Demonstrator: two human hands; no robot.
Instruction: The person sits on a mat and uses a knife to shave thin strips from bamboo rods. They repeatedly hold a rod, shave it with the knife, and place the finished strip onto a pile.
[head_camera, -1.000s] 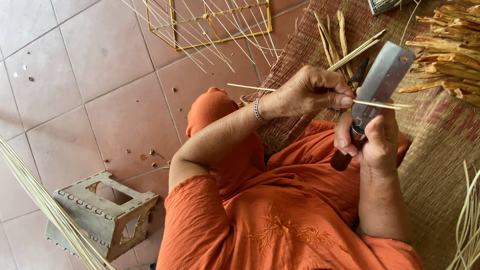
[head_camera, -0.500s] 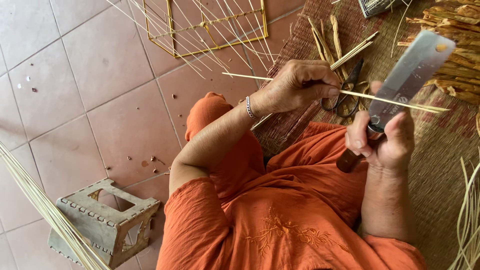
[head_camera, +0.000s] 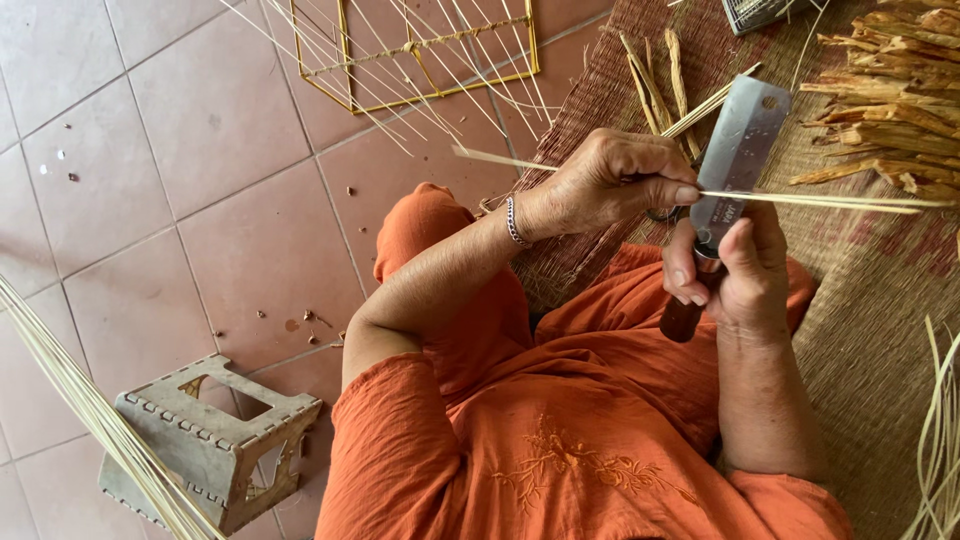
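The left hand (head_camera: 615, 180) is closed around a thin pale bamboo strip (head_camera: 810, 200), pinching it between thumb and fingertips, with a bracelet (head_camera: 514, 220) showing at the wrist. The strip runs roughly level across the view: a short end pokes out behind the left hand, and the long end reaches away past the blade toward the woven mat (head_camera: 870, 300). The right hand (head_camera: 735, 275) is clamped on the dark handle of a broad cleaver (head_camera: 738, 150), thumb laid up along the base of the blade, which stands tilted up and away from the body. The strip crosses the flat blade just beyond the left fingertips, so the two hands sit close together, the left slightly above the right. On the mat lies a heap of split cane pieces (head_camera: 890, 120). On the tiled floor (head_camera: 150, 150) stand a grey plastic stool (head_camera: 205, 445) and a yellow wire frame (head_camera: 420, 60).
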